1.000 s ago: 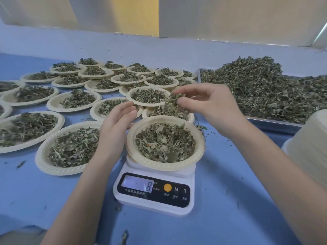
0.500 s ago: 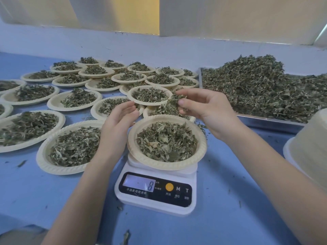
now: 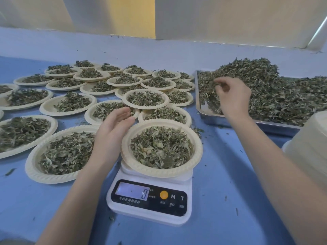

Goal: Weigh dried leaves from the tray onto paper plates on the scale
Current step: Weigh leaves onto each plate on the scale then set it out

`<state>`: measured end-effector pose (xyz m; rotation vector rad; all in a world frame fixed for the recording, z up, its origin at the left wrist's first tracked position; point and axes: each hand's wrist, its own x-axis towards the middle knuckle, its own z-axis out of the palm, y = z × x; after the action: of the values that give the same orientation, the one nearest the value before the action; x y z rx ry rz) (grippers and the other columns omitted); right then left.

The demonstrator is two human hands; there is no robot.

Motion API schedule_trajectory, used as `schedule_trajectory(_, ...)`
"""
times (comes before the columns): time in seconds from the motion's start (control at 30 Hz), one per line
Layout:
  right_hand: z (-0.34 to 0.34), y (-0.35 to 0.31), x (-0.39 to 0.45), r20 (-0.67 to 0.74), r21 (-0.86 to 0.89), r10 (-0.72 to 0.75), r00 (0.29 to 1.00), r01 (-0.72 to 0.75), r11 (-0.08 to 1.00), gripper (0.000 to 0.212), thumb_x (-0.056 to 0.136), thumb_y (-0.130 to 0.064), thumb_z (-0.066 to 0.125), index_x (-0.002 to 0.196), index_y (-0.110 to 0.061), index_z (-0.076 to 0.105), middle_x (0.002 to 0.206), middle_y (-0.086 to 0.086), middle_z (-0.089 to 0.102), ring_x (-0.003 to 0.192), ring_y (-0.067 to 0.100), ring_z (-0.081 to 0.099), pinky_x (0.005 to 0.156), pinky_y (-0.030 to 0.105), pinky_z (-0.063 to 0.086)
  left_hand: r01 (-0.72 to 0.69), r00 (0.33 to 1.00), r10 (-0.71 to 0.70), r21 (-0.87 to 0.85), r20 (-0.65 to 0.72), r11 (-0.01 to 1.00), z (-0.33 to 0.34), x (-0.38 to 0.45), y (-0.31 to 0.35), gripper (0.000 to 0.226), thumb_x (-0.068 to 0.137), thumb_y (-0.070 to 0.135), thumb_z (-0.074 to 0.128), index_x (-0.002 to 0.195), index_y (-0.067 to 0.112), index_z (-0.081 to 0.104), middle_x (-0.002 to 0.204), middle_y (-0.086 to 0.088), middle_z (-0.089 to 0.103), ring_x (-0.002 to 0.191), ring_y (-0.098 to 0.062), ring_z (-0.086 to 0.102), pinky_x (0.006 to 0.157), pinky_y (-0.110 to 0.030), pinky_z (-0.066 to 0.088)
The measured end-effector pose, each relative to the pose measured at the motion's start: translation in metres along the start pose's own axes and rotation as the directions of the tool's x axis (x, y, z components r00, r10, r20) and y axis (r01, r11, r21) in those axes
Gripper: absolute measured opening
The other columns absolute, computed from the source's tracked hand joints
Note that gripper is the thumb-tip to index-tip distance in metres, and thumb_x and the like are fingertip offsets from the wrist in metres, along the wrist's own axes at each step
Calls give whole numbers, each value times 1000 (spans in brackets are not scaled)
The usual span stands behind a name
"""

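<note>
A paper plate (image 3: 127, 156) filled with dried leaves (image 3: 161, 147) sits on the white kitchen scale (image 3: 150, 198), whose display reads 8. My left hand (image 3: 113, 133) rests against the plate's left rim with its fingers nearly straight. My right hand (image 3: 231, 96) is over the left end of the metal tray (image 3: 212, 119), its fingertips pinching dried leaves (image 3: 215, 83) from the tray's big heap (image 3: 276, 92).
Several leaf-filled paper plates (image 3: 51, 174) cover the blue table to the left and behind the scale. A stack of empty plates (image 3: 311, 144) stands at the right edge. Loose leaf bits lie scattered on the table. A pale wall runs along the back.
My right hand has moved from above the plate on the scale rightward to the tray's leaf heap. My left hand stays at the plate's rim.
</note>
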<state>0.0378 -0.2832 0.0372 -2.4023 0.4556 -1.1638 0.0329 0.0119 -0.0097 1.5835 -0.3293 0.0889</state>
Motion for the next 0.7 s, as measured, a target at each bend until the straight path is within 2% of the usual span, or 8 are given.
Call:
schedule_trajectory(0.1, 7, 24, 13, 312, -243, 101, 945, -24, 970, 25, 95, -30, 55, 104, -13, 72, 108, 10, 69, 97, 25, 62, 78, 26, 40, 5, 1000, -5, -17, 1, 1000, 0, -1, 0, 41, 71, 39, 59, 111, 32, 62, 119, 11, 62, 115, -10, 57, 106, -42, 40)
schedule_trajectory(0.2, 3, 22, 13, 659, -342, 187, 729, 68, 937, 62, 96, -58, 29, 105, -14, 72, 109, 13, 68, 93, 27, 59, 73, 30, 37, 22, 1000, -22, -50, -4, 999, 0, 0, 0, 41, 70, 38, 59, 110, 30, 63, 119, 9, 62, 115, -12, 57, 106, -42, 41)
schedule_trajectory(0.23, 2, 19, 11, 693, -346, 170, 701, 116, 931, 68, 95, -60, 23, 107, -14, 71, 109, 14, 67, 91, 27, 58, 74, 31, 38, 26, 1000, -26, -59, -5, 998, 0, 1, 0, 41, 70, 38, 59, 110, 30, 63, 118, 9, 62, 115, -12, 57, 105, -42, 41)
schedule_trajectory(0.3, 1, 13, 5, 674, -319, 89, 733, 180, 931, 68, 96, -58, 23, 109, -10, 70, 104, 16, 68, 89, 29, 61, 75, 33, 44, 28, 1000, -28, -66, -1, 997, 1, 1, 0, 42, 70, 38, 59, 111, 29, 63, 118, 9, 63, 114, -12, 58, 105, -42, 41)
schedule_trajectory(0.4, -3, -9, -8, 629, -169, -118, 768, 284, 944, 44, 97, -49, 41, 105, -16, 68, 84, -2, 67, 73, 13, 57, 61, 23, 40, 27, 1000, -27, -67, 2, 997, 1, 0, 0, 42, 70, 38, 59, 110, 30, 63, 118, 10, 63, 113, -11, 58, 104, -40, 42)
schedule_trajectory(0.5, -15, -48, -23, 589, 84, -297, 751, 309, 947, 31, 88, -52, 55, 107, -31, 66, 93, -15, 64, 82, 1, 57, 66, 12, 36, 41, 999, -41, -78, 3, 996, 0, -1, 0, 38, 71, 37, 60, 109, 31, 63, 119, 9, 62, 114, -11, 58, 103, -39, 43)
schedule_trajectory(0.6, -31, -82, -40, 706, 273, -391, 591, 282, 920, 38, 75, -67, 57, 105, -44, 66, 97, -24, 65, 83, -11, 58, 68, 9, 39, 40, 999, -41, -97, -6, 994, -1, -1, -1, 26, 84, 27, 62, 110, 29, 62, 120, 7, 62, 114, -12, 58, 103, -41, 43)
schedule_trajectory(0.7, -38, -99, -53, 809, 313, -427, 403, 320, 894, 42, 70, -68, 61, 109, -52, 61, 100, -25, 62, 81, -13, 56, 67, 8, 40, 35, 999, -36, -99, -6, 994, -2, 0, -2, 25, 88, 23, 60, 112, 28, 62, 121, 6, 62, 114, -12, 58, 103, -41, 43)
